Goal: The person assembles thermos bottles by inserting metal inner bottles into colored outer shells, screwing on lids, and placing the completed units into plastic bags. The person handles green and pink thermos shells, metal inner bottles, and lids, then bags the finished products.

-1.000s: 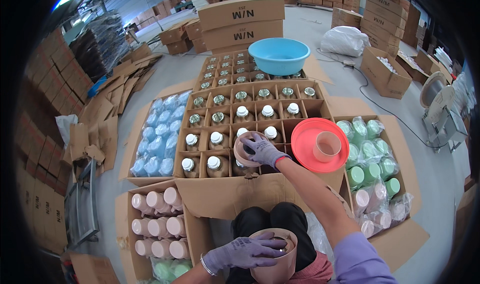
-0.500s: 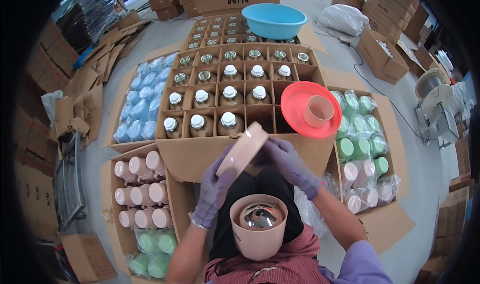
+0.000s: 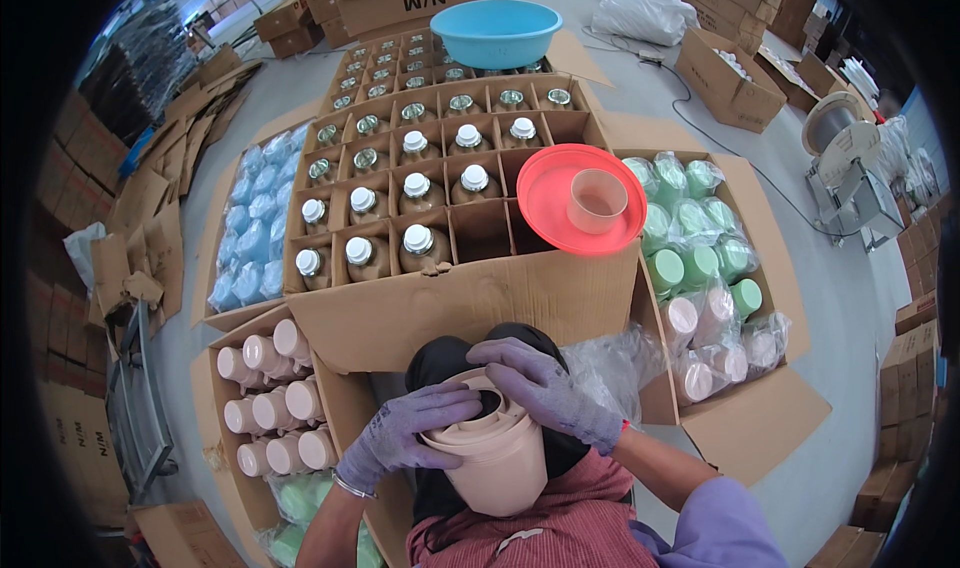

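Note:
A pink plastic pot-shaped body point(image 3: 503, 480) stands upright in my lap, slightly tilted. On its top sits a pink ring-shaped collar point(image 3: 466, 429) with a dark round opening in the middle. My left hand point(image 3: 415, 430), in a purple-grey glove, grips the collar's left side, its fingers laid over the top and the thumb at the rim. From the far right, my gloved right hand point(image 3: 548, 390) curls its fingers over the same collar. The silver liner inside the body is mostly covered.
Ahead stands a divided carton point(image 3: 400, 298) of silver bottles, some white-capped, bearing a red lid point(image 3: 540, 203) with a pink cup point(image 3: 598, 202). A blue basin point(image 3: 496, 36) rests behind. Cartons of pink cups point(image 3: 270, 408), blue wrapped parts point(image 3: 262, 208) and green cups point(image 3: 700, 264) flank me.
The pink collar, held tilted above my lap, has come down onto the pink body and covers most of the silver liner. Both hands came down with it. The view has shifted somewhat.

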The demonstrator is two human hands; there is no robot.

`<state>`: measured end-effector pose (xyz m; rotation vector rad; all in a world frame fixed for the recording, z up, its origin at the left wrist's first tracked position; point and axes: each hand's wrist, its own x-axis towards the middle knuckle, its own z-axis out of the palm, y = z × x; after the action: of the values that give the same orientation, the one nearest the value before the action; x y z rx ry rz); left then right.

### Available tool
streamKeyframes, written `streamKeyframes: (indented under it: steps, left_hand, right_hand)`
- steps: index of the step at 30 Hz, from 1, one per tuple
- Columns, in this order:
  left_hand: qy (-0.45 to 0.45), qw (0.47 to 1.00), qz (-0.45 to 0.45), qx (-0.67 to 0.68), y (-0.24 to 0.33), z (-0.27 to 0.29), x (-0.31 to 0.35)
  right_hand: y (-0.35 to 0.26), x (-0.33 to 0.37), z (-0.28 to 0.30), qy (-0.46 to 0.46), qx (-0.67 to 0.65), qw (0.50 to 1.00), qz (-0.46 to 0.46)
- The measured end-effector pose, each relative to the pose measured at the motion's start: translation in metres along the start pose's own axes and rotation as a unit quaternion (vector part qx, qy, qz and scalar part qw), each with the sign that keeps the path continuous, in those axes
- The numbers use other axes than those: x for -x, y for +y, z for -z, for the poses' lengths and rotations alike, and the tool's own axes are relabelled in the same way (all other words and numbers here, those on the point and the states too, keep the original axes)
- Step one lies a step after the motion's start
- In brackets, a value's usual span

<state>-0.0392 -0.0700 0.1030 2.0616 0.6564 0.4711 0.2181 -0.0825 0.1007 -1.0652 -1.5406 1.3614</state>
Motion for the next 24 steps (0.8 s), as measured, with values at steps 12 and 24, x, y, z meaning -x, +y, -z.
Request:
streamKeyframes:
  steps: [12,24]
  left_hand:
    - [0.057,0.998,0.037,0.017,0.037,-0.028,0.001]
    - [0.162,0.818,0.345,0.430,0.039,-0.137,0.010]
  right_hand:
    - [0.020,0.013,0.014,-0.138,0.034,0.985,0.094]
    - [0.031,0.127,0.045,0.104,0.301,0.948,-0.026]
